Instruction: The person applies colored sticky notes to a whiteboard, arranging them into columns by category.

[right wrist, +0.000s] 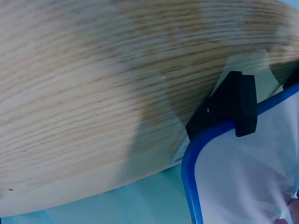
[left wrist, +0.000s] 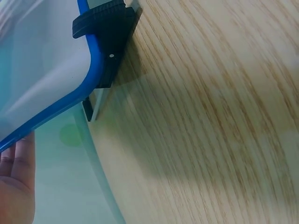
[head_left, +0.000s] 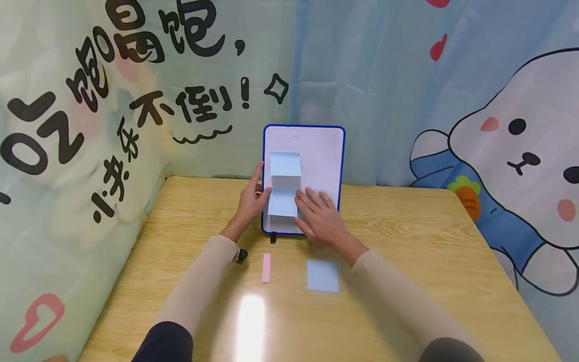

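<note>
A whiteboard (head_left: 321,156) with a blue rim stands tilted back on the table. Its left edge is held by my left hand (head_left: 250,203), thumb at the front; in the left wrist view, fingers (left wrist: 23,161) show behind the rim. Two light blue paper squares, an upper one (head_left: 285,164) and a lower one (head_left: 283,202), sit one above the other on the board's left half. My right hand (head_left: 322,221) lies with spread, fairly straight fingers against the board, fingertips at the lower square's right edge. Only a bit of that hand (right wrist: 294,211) shows in the right wrist view.
Black stand clips (left wrist: 107,37) (right wrist: 229,105) hold the board's lower rim. On the wooden table (head_left: 389,226), in front of the board, lie a pink paper strip (head_left: 266,268) and a light blue square (head_left: 323,276). Printed curtains (head_left: 362,100) hang behind and at the left.
</note>
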Demonstrator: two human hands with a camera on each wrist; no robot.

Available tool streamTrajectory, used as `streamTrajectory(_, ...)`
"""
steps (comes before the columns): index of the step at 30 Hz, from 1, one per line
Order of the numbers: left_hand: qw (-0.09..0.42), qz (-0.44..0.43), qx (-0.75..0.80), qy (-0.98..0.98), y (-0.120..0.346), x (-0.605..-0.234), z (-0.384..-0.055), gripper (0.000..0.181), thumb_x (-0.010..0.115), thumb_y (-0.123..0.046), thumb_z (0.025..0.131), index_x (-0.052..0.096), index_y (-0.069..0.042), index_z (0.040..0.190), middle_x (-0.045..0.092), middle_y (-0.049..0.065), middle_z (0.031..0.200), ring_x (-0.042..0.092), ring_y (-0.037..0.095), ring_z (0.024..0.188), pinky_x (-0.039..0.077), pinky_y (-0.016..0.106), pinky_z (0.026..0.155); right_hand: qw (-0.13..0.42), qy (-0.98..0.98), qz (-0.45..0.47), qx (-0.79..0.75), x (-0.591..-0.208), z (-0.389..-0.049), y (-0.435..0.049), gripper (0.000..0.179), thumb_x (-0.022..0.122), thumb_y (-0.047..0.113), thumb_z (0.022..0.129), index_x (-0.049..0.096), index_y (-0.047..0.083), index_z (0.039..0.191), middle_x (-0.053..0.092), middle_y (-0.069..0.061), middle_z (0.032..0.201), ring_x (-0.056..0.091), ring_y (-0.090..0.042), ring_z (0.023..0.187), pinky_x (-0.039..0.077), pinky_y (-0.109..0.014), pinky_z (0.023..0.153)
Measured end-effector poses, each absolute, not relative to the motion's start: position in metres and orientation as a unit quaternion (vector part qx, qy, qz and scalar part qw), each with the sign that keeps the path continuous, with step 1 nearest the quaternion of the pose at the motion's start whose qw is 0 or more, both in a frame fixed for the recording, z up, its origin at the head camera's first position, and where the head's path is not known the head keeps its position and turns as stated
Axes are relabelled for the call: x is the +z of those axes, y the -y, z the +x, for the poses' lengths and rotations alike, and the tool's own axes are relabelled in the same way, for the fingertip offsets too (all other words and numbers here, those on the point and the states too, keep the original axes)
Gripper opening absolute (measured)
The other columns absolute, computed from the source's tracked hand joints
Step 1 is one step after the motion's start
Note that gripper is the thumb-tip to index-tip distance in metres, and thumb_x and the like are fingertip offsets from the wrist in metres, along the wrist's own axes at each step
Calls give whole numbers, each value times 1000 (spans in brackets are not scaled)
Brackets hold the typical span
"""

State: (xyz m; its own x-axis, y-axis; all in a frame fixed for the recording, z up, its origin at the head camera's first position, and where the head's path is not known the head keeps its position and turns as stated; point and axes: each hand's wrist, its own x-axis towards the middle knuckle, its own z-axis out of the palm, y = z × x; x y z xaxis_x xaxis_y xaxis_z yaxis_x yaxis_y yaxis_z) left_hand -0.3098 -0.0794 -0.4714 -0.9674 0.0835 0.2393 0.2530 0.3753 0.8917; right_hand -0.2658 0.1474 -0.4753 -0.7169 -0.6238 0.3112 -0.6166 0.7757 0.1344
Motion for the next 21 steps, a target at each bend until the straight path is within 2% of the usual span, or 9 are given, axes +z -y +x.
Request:
streamTrajectory(5,76,-105,-537,833,81,-471,-308,71,50,-18,95,9,-52,141,49,7,131,58,19,92,52,30,72,188,920,344,1,-475,-265,-148,62,26,49,95,34,11,143,31,-4,150,20,-25,141,15,-49,112)
streamTrajectory(7,71,-107,-526,841,83,-470,-306,71,49,-19,95,7,-52,141,51,8,130,59,19,93,52,31,73,196,917,349,15,-474,-265,-150,60,30,46,94,36,10,142,33,-5,149,22,-26,141,16,-49,112)
streamTrajectory(9,69,-112,-508,851,86,-468,-303,69,48,-21,95,7,-49,143,55,9,125,59,21,93,53,33,74,204,913,352,33,-473,-262,-153,60,32,45,94,37,10,141,34,-6,149,24,-26,140,18,-48,111)
streamTrajectory(12,80,-111,-462,877,92,-464,-297,65,49,-30,94,11,-39,147,56,11,124,59,23,99,52,37,80,222,908,351,59,-469,-256,-161,60,33,45,94,40,8,139,35,-9,148,29,-28,137,22,-49,110)
streamTrajectory(16,113,-117,-377,912,101,-455,-287,63,45,-41,94,16,-25,148,42,11,141,46,28,124,40,46,100,255,906,327,82,-463,-248,-174,61,35,45,92,43,5,137,36,-12,147,34,-30,134,27,-50,107)
streamTrajectory(19,135,-130,-321,928,109,-448,-278,64,41,-47,94,17,-23,148,34,13,147,33,31,135,29,52,107,266,912,297,99,-460,-241,-185,61,39,44,91,42,5,138,34,-14,147,33,-30,134,28,-51,106)
streamTrajectory(21,140,-131,-290,938,115,-445,-271,65,39,-50,94,16,-23,148,31,15,148,30,33,136,25,56,107,268,916,278,107,-460,-236,-193,61,42,43,90,41,5,138,32,-14,148,33,-31,134,27,-51,105)
